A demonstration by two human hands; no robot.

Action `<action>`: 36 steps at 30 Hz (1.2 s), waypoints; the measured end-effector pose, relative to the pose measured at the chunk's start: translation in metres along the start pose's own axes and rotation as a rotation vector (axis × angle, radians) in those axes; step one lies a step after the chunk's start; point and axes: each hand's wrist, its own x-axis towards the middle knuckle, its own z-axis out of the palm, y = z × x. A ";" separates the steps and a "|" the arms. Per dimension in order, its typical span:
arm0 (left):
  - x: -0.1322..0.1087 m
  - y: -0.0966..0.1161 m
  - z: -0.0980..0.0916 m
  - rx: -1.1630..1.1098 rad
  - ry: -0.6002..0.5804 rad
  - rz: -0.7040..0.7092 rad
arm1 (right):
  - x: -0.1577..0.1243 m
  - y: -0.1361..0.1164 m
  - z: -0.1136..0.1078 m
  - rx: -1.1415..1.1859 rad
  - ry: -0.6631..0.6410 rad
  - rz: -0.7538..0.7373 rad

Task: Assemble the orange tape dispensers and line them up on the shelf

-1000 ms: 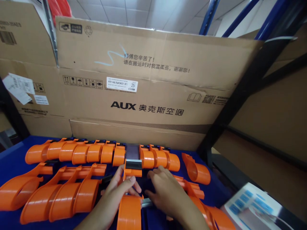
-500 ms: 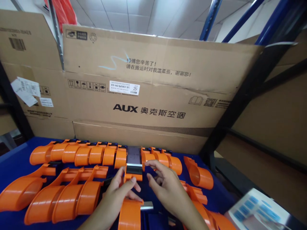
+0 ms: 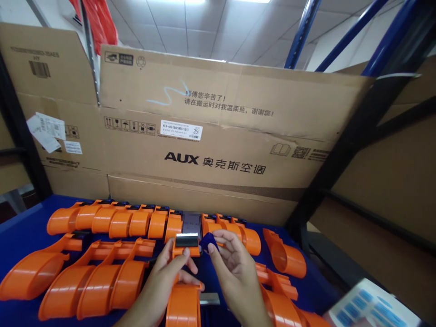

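My left hand is closed around an orange tape dispenser. The dispenser's head, with a white-looking serrated blade and a black strip, points up and away from me, and my thumb lies against it. My right hand pinches a small dark blue plastic piece between thumb and fingers, just right of the dispenser's head. Whether that piece touches the head I cannot tell. A short silver bar shows beside the dispenser's lower body; what it belongs to is hidden.
Several orange dispensers line the back of the blue table surface, more lie front left and right. A dark flat rectangular device stands in the back row. Behind rises a cardboard sheet. A white-and-blue box sits front right.
The dark blue piece is now in my right hand's pinch, where its fingers were apart before. The dispenser's head has tipped and shifted slightly left. The camera view has also shifted a little.
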 end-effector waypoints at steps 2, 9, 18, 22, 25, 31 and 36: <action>0.000 0.000 0.000 -0.014 0.000 -0.006 | -0.001 -0.002 0.002 0.009 0.004 0.012; 0.002 -0.004 -0.002 0.020 -0.031 0.034 | 0.001 -0.001 -0.004 0.043 -0.016 0.035; 0.001 -0.003 -0.002 0.024 -0.005 0.030 | 0.003 -0.005 -0.002 -0.002 0.069 -0.039; 0.001 -0.003 -0.002 0.025 0.010 0.043 | -0.004 -0.006 0.001 -0.199 -0.001 -0.150; 0.003 -0.005 -0.005 0.024 0.003 0.056 | -0.007 -0.007 0.000 -0.402 -0.091 -0.289; 0.002 -0.005 -0.005 0.027 -0.004 0.073 | -0.008 -0.001 -0.007 -0.619 -0.201 -0.385; 0.001 -0.003 -0.002 0.023 0.031 0.054 | -0.010 -0.001 -0.007 -0.644 -0.195 -0.379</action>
